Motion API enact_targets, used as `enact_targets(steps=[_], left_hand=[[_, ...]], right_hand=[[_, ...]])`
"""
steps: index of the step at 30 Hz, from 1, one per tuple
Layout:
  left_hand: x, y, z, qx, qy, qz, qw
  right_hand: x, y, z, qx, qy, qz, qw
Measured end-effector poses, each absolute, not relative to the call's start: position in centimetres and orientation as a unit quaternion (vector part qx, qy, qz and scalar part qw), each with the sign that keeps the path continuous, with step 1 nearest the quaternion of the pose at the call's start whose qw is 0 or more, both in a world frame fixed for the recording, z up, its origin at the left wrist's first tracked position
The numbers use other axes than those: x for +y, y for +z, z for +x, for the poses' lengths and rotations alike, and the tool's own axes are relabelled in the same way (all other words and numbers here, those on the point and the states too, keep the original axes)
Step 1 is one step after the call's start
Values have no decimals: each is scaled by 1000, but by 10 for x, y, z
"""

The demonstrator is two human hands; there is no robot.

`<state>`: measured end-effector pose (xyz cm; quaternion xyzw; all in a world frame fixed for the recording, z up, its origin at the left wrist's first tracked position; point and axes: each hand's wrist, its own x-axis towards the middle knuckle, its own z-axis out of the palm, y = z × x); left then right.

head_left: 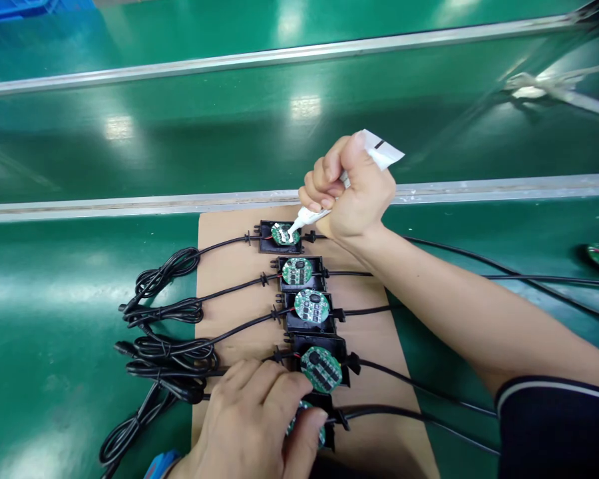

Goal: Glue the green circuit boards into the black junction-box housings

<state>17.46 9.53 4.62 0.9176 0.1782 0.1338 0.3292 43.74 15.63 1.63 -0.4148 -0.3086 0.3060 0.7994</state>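
Observation:
My right hand [357,189] is wrapped in a fist around a white squeeze tube [384,152]. The tube's nozzle points down at the round green circuit board [278,233] in the farthest black plastic box [281,249], where white paste lies on the parts. Nearer to me, more open black boxes hold a board [297,271], another board [312,306] and a third board [321,369], none with visible paste. At the nearest box, my left hand [249,412] has its thumb and fingers closed about a circuit board [321,436], mostly hidden beneath it.
The boxes stand in a column on a cardboard sheet [229,239] on a green tabletop [70,319]. Coiled black cables [164,313] lie at left; straight cables [449,392] run right. A metal rail [104,207] crosses behind. A blue crate [24,8] is at far left.

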Motion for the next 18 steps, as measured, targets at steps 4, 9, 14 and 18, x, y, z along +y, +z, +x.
enact_targets(steps=[4, 9, 14, 18], left_hand=[[96, 48, 177, 181, 123, 920, 324], [92, 48, 177, 177, 89, 933, 299], [89, 46, 176, 180, 67, 937, 293], [90, 46, 176, 183, 64, 938, 287]], right_hand=[[143, 26, 436, -329, 277, -423, 797], [110, 42, 417, -343, 302, -407, 791], [100, 34, 390, -379, 303, -381, 787], [103, 25, 384, -412, 279, -398, 771]])
